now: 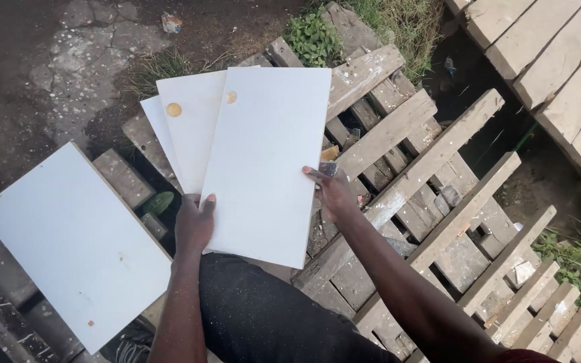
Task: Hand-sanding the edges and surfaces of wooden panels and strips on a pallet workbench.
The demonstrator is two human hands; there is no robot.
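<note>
The person's dark trouser leg (263, 316), flecked with pale dust, sits nearest the camera at the bottom middle, with both forearms reaching out above it.

At far left, 1 white rectangular panel (75, 242) lies flat and apart from the hands, resting at an angle across weathered timber slats, with a few small brown specks near its lower edge.

Next comes the left hand (194, 223). Its grip is closed on the bottom edges of a fan of 3 white panels, thumb on top of the front one, fingers hidden beneath. The rear panel (152, 117) shows only as a narrow sliver at the left of the fan. The middle panel (193, 131) carries a round tan spot near its top left corner. The front panel (267, 165) is the largest in view, overlaps the other 2, and has a smaller tan spot at its upper left corner.

The right hand (334, 195) touches the right edge of the front panel, fingers curled around the rim; how firmly it clamps cannot be told.

Beneath and to the right lies a rough wooden pallet (432, 195) of grey, paint-spattered boards. Green weeds (314, 37) grow beyond its top edge. Pale planks (553, 60) fill the upper right corner.
</note>
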